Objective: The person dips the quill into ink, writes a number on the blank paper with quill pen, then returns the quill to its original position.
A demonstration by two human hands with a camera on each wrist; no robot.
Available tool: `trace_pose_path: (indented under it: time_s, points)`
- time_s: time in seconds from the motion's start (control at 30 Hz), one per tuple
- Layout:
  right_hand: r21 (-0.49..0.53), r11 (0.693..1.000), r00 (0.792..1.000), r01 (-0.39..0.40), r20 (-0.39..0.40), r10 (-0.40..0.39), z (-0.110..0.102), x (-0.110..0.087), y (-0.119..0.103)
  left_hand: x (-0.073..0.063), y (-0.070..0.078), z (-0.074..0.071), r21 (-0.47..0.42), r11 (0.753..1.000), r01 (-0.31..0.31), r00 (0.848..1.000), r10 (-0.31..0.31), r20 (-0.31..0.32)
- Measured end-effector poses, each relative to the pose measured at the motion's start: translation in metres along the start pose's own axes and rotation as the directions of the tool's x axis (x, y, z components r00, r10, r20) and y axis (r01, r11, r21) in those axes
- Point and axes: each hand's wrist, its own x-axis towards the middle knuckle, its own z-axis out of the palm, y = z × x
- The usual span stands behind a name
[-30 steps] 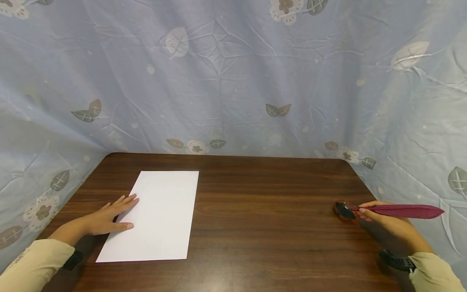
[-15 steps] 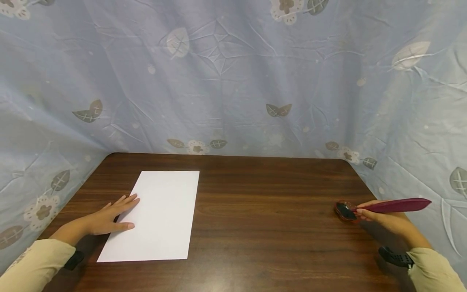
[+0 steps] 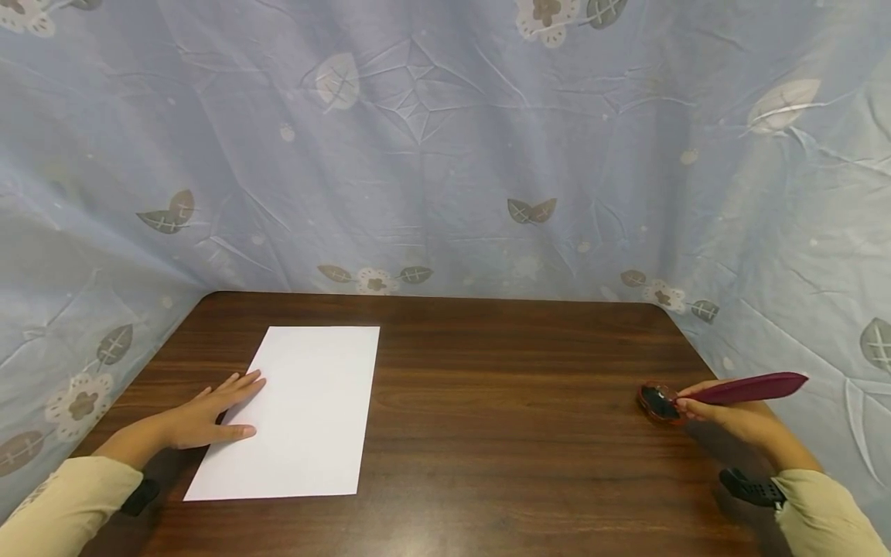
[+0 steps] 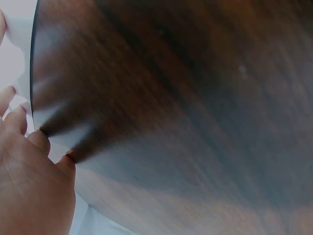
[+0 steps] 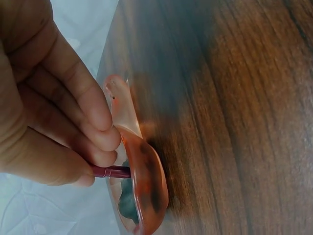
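A blank white sheet of paper (image 3: 313, 410) lies on the left of the table. My left hand (image 3: 209, 418) rests flat over its left edge, fingers spread, thumb apart. On the right, my right hand (image 3: 717, 410) pinches the thin shaft of a dark red quill pen (image 3: 752, 389) between thumb and fingertips. In the head view its broad feather-shaped end slants up to the right. The shaft's lower end reaches into a translucent orange dish (image 5: 149, 186) with dark contents (image 5: 127, 203), and the tip is hidden behind the dish wall.
The brown wooden table (image 3: 501, 402) stretches between the two hands. A pale blue patterned cloth (image 3: 452, 178) hangs along its back and sides. A dark band (image 3: 752, 489) circles the right wrist, and another (image 3: 141, 497) the left.
The quill pen's feather end has swung left and slightly up, while its lower end stays at the dish. My right hand shifts a little left. The left hand and paper hold still.
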Motion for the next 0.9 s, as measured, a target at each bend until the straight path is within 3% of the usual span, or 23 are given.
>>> trace_pose_path:
  time_s: [0.57, 0.73, 0.9]
  points:
    - [-0.081, 0.997, 1.000, 0.004, -0.019, -0.005, 0.0031, 0.0027, -0.0077, -0.0002, 0.0005, 0.0003, 0.006, 1.000, 0.003, 1.000, -0.003, -0.010]
    - [-0.034, 0.998, 0.999, 0.044, -0.025, -0.045, 0.0039, 0.0016, -0.0077, 0.0005, -0.0003, 0.0014, 0.007, 1.000, -0.003, 1.000, 0.003, -0.012]
    - [-0.043, 0.999, 1.000, 0.003, -0.022, -0.004, 0.0037, 0.0022, -0.0067, 0.0011, -0.0023, 0.0026, 0.009, 1.000, 0.000, 1.000, 0.000, -0.009]
